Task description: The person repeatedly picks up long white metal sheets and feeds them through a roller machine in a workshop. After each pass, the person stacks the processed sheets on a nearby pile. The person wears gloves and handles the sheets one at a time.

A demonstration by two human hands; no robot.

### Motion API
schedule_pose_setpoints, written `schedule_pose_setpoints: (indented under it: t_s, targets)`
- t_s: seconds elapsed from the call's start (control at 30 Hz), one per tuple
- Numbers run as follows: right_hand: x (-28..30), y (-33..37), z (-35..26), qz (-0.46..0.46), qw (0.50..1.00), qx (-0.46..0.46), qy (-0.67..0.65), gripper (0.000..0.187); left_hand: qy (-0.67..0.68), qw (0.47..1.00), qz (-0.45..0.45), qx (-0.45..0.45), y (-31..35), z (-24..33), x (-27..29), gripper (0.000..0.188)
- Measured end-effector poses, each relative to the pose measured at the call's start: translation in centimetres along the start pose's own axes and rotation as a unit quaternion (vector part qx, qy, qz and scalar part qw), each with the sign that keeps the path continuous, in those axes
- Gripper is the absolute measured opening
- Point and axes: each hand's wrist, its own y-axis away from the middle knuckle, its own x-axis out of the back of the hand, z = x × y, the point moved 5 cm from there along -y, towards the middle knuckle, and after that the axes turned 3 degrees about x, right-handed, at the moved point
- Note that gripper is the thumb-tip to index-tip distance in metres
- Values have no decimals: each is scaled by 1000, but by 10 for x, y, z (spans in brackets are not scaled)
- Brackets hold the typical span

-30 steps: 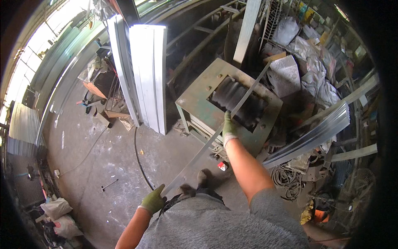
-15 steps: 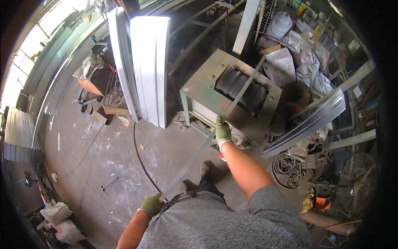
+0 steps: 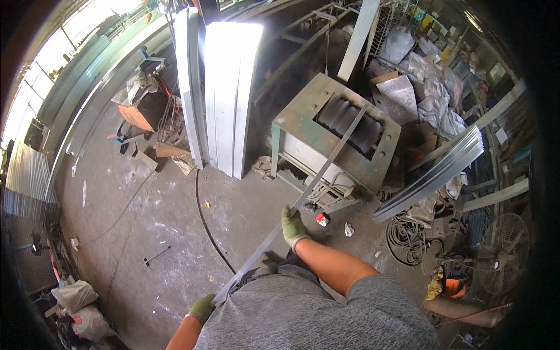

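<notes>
Aslant, metal strip (image 3: 267, 241), left hand (image 3: 202, 308) at near end

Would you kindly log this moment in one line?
left hand: at near end of metal strip | right hand: near its middle | far end: over greenish machine, contact unclear

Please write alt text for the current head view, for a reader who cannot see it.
A gloved left hand and right hand hold a long metal strip slanting across a worn greenish machine with a dark ridged insert. Tall pale metal panels stand left of the machine; coiled cable lies at right.
</notes>
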Motion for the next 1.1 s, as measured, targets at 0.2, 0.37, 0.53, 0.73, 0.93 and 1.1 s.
schedule_pose_setpoints:
  t_s: [0.2, 0.37, 0.53, 0.73, 0.93, 1.1]
  targets:
    - [-28, 55, -7, -138, 989, -57, -16, 94, 34, 999, -2, 39, 23, -73, -11, 41]
    - [-18, 46, -26, -122, 989, -27, -72, 103, -3, 999, -13, 44, 19, -50, 3, 49]
    - [51, -70, -51, -43, 993, -2, -113, 102, -61, 998, 3, 31, -39, 82, 19, 45]
    - [122, -157, -59, 44, 996, -23, -75, 104, -127, 992, 15, 11, -140, 244, 39, 35]
    - [104, -129, 33, 20, 945, -169, -280, 85, -142, 981, 58, -121, -277, 417, 60, 36]
    - [147, -43, 145, -1, 906, -301, -299, 82, -207, 966, 60, -146, -365, 559, 83, 44]
